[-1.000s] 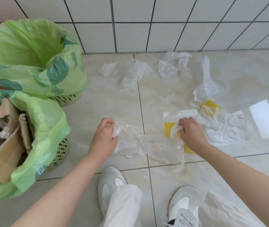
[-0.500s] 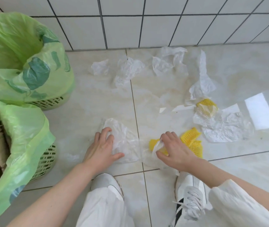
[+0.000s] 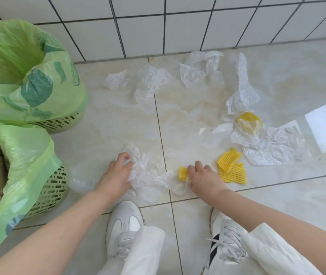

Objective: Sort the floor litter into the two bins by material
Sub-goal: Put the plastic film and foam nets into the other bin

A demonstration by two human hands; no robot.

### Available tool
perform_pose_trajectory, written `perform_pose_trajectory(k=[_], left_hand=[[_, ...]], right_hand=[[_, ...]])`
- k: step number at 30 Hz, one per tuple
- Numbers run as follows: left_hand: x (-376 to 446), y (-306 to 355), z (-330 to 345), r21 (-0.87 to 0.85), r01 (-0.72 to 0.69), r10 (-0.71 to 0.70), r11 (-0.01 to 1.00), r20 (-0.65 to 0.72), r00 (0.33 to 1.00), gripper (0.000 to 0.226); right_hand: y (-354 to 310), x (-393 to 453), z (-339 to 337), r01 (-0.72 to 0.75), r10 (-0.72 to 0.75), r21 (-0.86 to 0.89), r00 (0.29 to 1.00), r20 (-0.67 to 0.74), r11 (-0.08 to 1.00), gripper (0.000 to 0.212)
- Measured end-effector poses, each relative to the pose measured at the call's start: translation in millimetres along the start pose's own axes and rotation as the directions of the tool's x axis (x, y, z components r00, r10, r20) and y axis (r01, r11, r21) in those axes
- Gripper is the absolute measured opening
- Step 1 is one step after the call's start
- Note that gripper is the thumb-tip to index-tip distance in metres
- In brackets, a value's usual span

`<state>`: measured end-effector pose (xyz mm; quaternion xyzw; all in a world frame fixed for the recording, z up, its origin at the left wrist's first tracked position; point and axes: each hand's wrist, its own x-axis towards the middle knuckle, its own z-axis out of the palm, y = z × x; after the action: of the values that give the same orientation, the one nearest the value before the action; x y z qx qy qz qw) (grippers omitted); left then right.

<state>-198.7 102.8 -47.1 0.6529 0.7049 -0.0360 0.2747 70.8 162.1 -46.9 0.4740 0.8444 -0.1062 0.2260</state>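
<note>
1. Since both hands are already down on the clear film [image 3: 148, 175] by my shoes, I would bunch it into one wad before lifting, so no loose tail drags across the floor [image 3: 118, 120].
2. My left hand [image 3: 116, 175] has its fingers [image 3: 123, 156] curled and pinching the crumpled left end of the film; the bulk of it lies just right of that hand and under the palm.
3. My right hand [image 3: 203, 179] has its fingers curled down on the film's right end, and a small yellow foam scrap [image 3: 183, 173] touches the fingertips. I cannot tell whether that scrap is in the pinch or only beside it.
4. I judge the better move is to draw the two hands together, gather the film, and check that the foam goes along only if it belongs to the same material.
5. More yellow net [image 3: 230, 167] lies just right of the right hand, apart from it.
6. The far bin [image 3: 59, 122], lined green and looking empty, and the near bin [image 3: 53, 187], holding cardboard, stand to my left; I guess the film goes in the far one.
7. Other film scraps [image 3: 152, 82] lie near the wall, well apart from both hands.
</note>
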Motion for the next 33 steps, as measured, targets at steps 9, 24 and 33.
perform_pose_trajectory(k=[9, 24, 33], left_hand=[[8.3, 19.7, -13.9, -0.393, 0.039, -0.182, 0.919, -0.334, 0.925, 0.031], [-0.5, 63.4, 11.7, 0.081, -0.193, 0.184, 0.978, 0.112, 0.977, 0.085], [-1.0, 66.1, 18.2, 0.171, -0.064, 0.036, 0.983, 0.160, 0.987, 0.083]], right_hand=[[22.9, -24.4, -39.6, 0.010, 0.078, 0.412, 0.977, -0.197, 0.911, 0.024], [73.4, -38.6, 0.5, -0.457, 0.476, 0.364, 0.879, 0.041, 0.812, 0.073], [62.8, -25.1, 8.1, -0.493, 0.502, 0.235, 0.865, 0.028, 0.837, 0.057]])
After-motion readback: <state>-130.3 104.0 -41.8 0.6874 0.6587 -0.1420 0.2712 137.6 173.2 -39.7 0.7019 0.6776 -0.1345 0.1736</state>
